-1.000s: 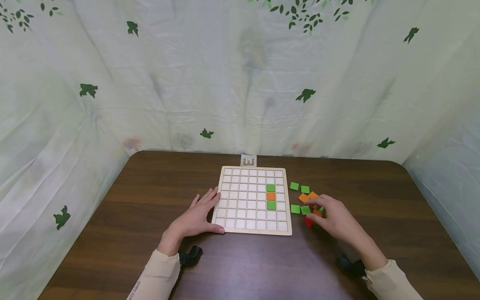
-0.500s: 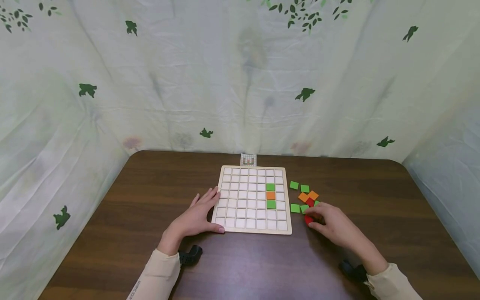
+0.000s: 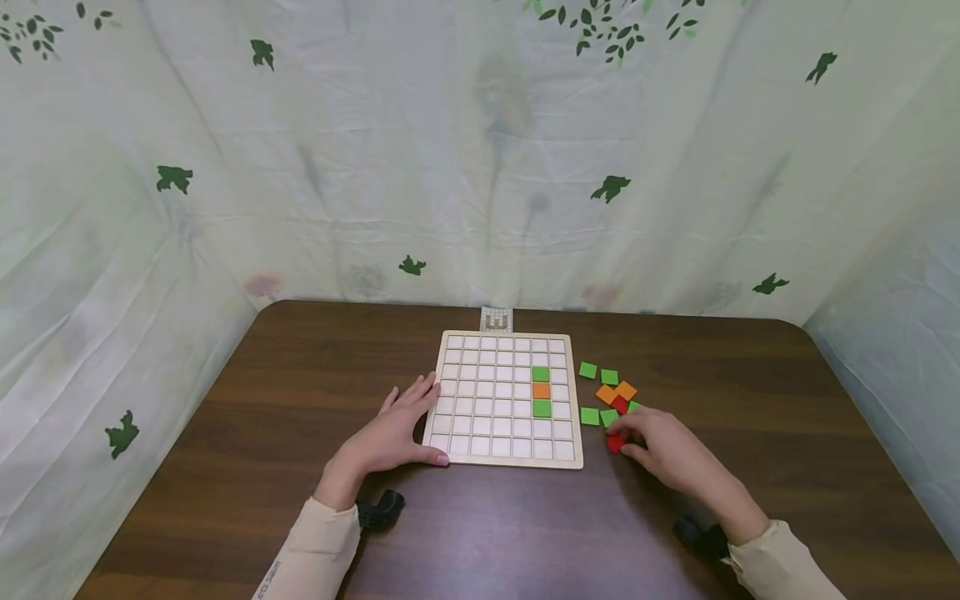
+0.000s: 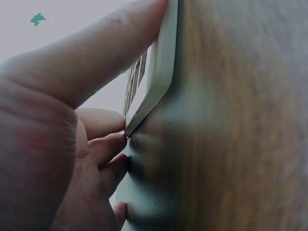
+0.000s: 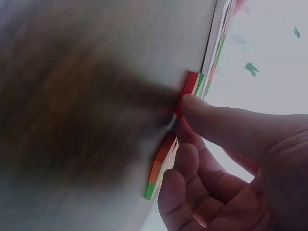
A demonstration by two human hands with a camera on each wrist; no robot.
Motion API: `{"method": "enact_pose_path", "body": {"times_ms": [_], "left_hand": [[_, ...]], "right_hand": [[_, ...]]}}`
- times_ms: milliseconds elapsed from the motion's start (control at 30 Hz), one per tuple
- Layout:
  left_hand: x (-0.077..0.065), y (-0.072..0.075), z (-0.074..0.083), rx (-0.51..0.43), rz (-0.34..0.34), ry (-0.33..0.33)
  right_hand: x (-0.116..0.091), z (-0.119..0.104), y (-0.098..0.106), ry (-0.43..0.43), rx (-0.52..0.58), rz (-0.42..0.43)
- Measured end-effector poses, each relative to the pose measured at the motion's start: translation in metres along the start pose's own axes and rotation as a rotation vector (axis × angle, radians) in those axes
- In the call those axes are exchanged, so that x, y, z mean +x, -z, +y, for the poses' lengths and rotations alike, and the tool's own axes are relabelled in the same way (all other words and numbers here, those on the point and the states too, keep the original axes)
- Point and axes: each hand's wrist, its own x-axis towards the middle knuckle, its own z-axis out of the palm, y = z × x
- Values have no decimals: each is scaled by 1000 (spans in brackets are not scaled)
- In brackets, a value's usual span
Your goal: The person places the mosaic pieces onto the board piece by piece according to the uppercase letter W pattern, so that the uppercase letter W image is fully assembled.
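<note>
A pale board (image 3: pixel 506 464) with a grid of white squares lies on the table; an orange tile (image 3: pixel 541 391) sits between two green tiles in one column. At its near left corner is my left hand (image 3: pixel 390 429), thumb on the front edge, extended fingers along the left side. Right of the board, my right hand (image 3: pixel 667 446) pinches a red tile (image 3: pixel 616 443) between thumb and index finger, low at the tabletop. The right wrist view shows the thumb against the edge of this red tile (image 5: pixel 190 83), its other fingers curled.
Loose tiles lie beyond my right hand: several green ones, such as a green tile (image 3: pixel 589 417), orange ones including an orange tile (image 3: pixel 626 390), and another red tile (image 3: pixel 619 404). A small patterned card (image 3: pixel 497 319) lies behind the board. A printed curtain (image 3: pixel 450 167) hangs behind the table.
My right hand has drawn back toward me from the loose tiles, uncovering some, and taken the near red tile, which has shifted slightly left and turned. My left hand stays at the board.
</note>
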Motion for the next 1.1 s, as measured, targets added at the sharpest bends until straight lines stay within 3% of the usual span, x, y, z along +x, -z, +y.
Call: {"method": "enact_pose_path", "body": {"times_ms": [533, 633, 900, 1100], "left_hand": [[0, 1, 1, 2, 4, 0], [0, 1, 1, -3, 3, 1], [-1, 2, 1, 1, -2, 5], [-1, 1, 1, -1, 1, 2]], "right_hand": [[-1, -8, 1, -176, -25, -41], [-1, -7, 2, -159, -9, -36], [2, -3, 6, -14, 25, -69], [4, -2, 7, 30, -4, -83]]}}
